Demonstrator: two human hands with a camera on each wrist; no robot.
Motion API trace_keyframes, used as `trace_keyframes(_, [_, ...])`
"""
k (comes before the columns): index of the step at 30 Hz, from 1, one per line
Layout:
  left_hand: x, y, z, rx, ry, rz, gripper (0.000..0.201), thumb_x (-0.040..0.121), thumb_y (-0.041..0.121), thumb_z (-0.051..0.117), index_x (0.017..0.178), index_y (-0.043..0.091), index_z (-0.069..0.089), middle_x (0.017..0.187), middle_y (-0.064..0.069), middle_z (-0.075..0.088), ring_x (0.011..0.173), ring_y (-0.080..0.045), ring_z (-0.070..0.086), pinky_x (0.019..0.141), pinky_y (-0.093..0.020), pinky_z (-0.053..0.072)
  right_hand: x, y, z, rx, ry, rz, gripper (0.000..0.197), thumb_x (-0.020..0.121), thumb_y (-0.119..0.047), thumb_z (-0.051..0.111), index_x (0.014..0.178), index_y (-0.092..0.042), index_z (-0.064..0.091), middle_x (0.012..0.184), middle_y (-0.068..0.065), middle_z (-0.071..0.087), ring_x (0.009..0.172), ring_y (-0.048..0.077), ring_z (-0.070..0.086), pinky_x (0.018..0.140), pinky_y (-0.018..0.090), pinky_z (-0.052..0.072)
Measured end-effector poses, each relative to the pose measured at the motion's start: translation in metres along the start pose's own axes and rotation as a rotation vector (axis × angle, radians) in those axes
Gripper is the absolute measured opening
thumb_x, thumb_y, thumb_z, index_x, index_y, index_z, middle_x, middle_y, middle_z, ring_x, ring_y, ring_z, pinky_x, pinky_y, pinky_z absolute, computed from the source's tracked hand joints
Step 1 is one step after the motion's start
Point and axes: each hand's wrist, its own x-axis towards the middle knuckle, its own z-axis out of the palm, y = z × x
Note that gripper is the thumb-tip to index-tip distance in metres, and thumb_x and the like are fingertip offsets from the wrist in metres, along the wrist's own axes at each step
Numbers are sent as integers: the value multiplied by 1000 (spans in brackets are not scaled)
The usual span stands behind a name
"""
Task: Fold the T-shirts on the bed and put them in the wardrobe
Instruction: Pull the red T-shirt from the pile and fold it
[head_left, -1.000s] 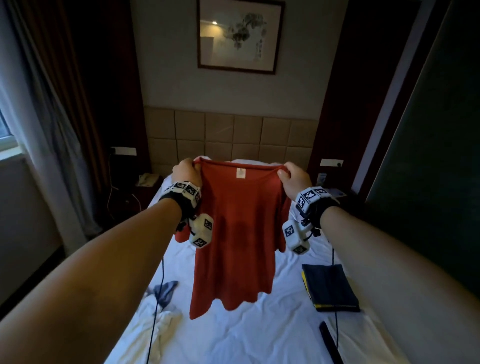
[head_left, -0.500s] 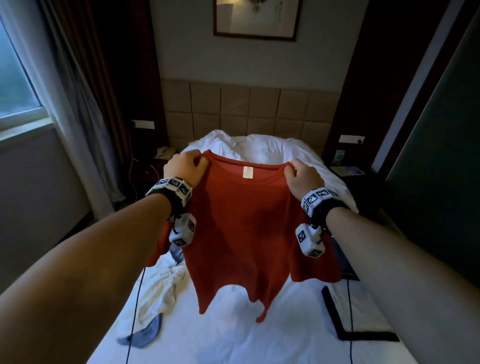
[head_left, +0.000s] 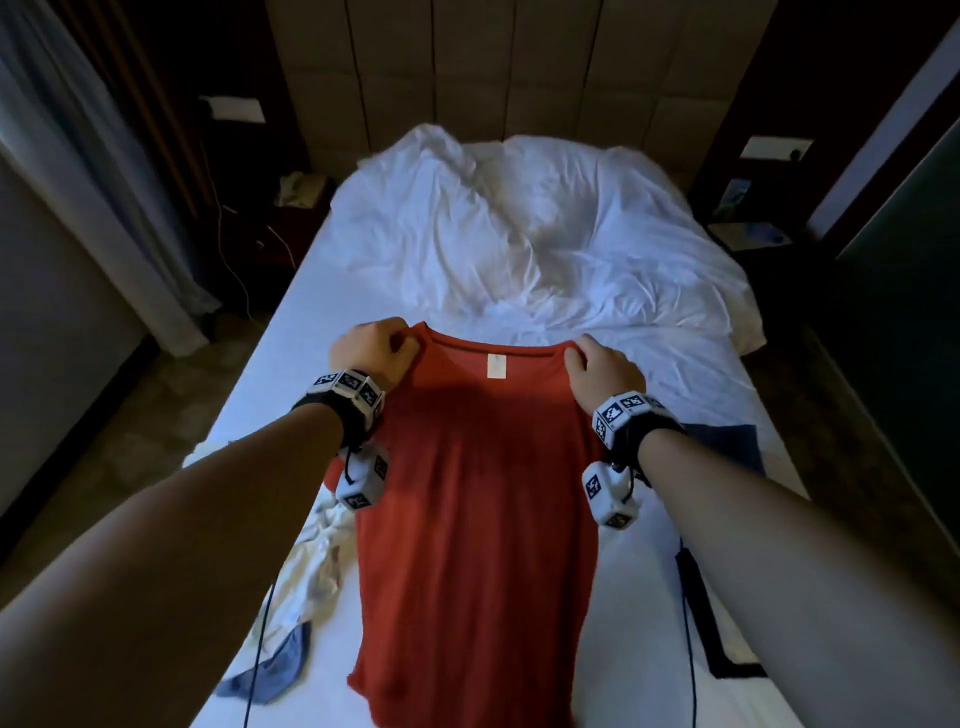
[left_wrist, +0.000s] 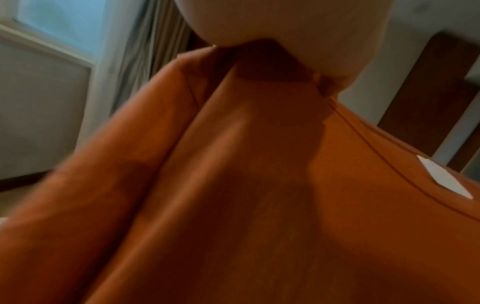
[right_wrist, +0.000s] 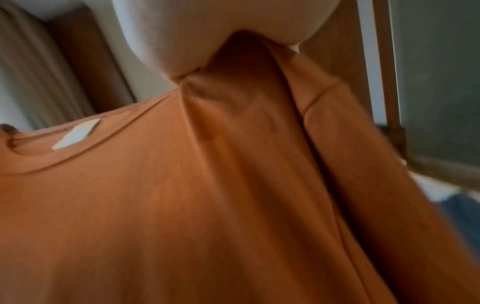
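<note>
A red T-shirt (head_left: 478, 519) with a white neck label (head_left: 495, 365) hangs over the white bed (head_left: 311, 332), its collar toward the headboard. My left hand (head_left: 371, 348) grips its left shoulder and my right hand (head_left: 597, 366) grips its right shoulder. In the left wrist view the red T-shirt (left_wrist: 233, 195) bunches under my left hand (left_wrist: 285, 30). The right wrist view shows the red T-shirt (right_wrist: 182, 195) gathered under my right hand (right_wrist: 207, 26). The sleeves hang folded back and the hem sits low near me.
A rumpled white duvet (head_left: 519, 228) covers the head of the bed. A cream garment (head_left: 317, 571) and a blue-grey one (head_left: 270, 670) lie left of the shirt. A dark blue folded item (head_left: 727, 447) and a black-edged cloth (head_left: 727, 649) lie right. Nightstands flank the bed.
Both hands have lowered the red T-shirt toward the bed, still gripping its shoulders. My view has tilted down, so the picture on the wall has left the frame.
</note>
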Motion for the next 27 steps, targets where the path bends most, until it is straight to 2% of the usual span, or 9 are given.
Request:
trace_keyframes(5, [94,-30,98,8,-143,-62,23,93,33,51,111,25,64,109,-12,66,102,-34,60,72,-34,43,90,32,96,87,-103,130,29,100,-34,37,109,-17,59,107,10,64,93,32,59,69,33,40])
trace_keyframes(10, [156,-55,191,3,-262,-123,24,92,31,53,111,25,65,111,-11,66,105,-33,59,82,-38,47,144,65,180,136,-183,236,28,97,-32,42,97,-11,60,100,11,65,87,32,60,72,35,47])
trace_keyframes(12, [170,-65,230,7,-311,-180,23,92,31,52,110,27,66,110,-9,66,105,-32,59,89,-41,47,158,81,215,109,-231,290,26,95,-34,41,90,-13,56,100,11,65,83,30,56,72,32,42])
trace_keyframes(14, [180,-74,263,-12,-340,-230,22,92,29,53,108,27,67,110,-9,66,106,-33,59,91,-43,46,168,93,244,103,-271,319,25,95,-34,41,92,-16,59,105,13,64,89,32,57,74,31,39])
trace_keyframes(19, [180,-95,316,-37,-400,-286,27,90,22,58,116,18,63,119,-13,61,114,-33,54,90,-43,49,168,107,285,122,-305,403,27,99,-20,40,110,-15,64,120,14,60,110,34,57,79,29,39])
trace_keyframes(21, [169,-102,324,-50,-444,-318,29,92,19,56,119,12,63,121,-18,61,114,-36,55,92,-42,48,154,110,290,147,-330,463,29,99,-19,41,117,-15,64,123,12,62,112,32,58,82,28,41])
trace_keyframes(24, [135,-110,327,-82,-597,-424,29,93,21,57,120,12,64,123,-18,62,112,-37,58,92,-37,46,122,109,289,190,-390,530,31,96,-16,43,113,-20,68,121,10,66,109,31,61,80,25,41])
trace_keyframes(25, [120,-114,328,-120,-654,-461,29,92,23,58,118,12,66,119,-17,64,108,-36,60,88,-34,47,108,110,287,198,-413,543,31,95,-16,43,112,-20,69,121,10,66,109,32,61,81,25,42])
trace_keyframes(27, [85,-120,330,-236,-734,-526,25,94,20,57,109,3,68,93,-18,68,81,-29,65,65,-22,50,78,110,286,218,-470,570,30,95,-18,44,111,-20,70,120,8,67,111,31,61,84,25,43])
